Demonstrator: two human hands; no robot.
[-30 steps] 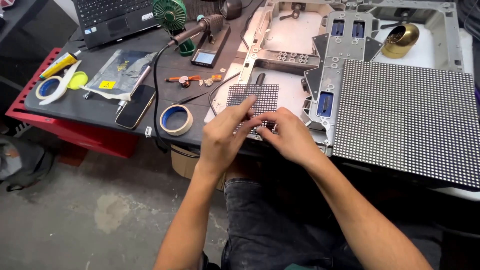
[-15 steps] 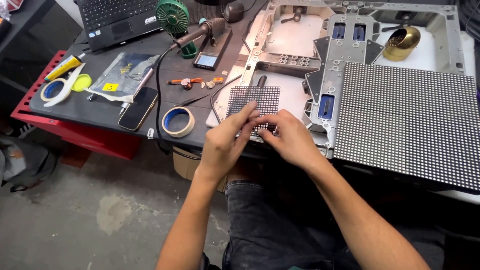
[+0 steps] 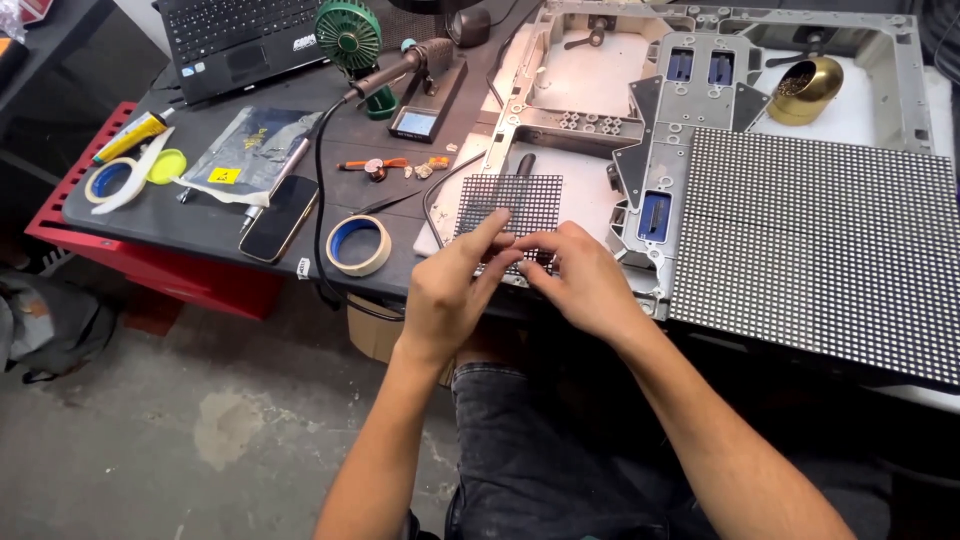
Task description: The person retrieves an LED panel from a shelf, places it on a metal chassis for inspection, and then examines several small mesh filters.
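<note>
The 1 large dotted panel (image 3: 820, 250) is lying at right on the 1 grey metal frame (image 3: 600, 70). Both hands, the left hand (image 3: 450, 290) and the right hand (image 3: 580, 285), are pinching the near edge of the 1 small black grid piece (image 3: 510, 205), which is resting on that frame. This looks like fine seating work, likely calling for steady fingertip alignment next. 2 tape rolls are lying at left: one (image 3: 358, 245) near, one (image 3: 108, 180) farther.

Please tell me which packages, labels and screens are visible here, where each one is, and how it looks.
Laptop: far left of bench, black, screen out of view.
Foil bag: left of phone, silvery grey, with a small yellow label.
Phone: bench front edge, dark blank screen.
Small display: on the black station, pale blue.
</note>
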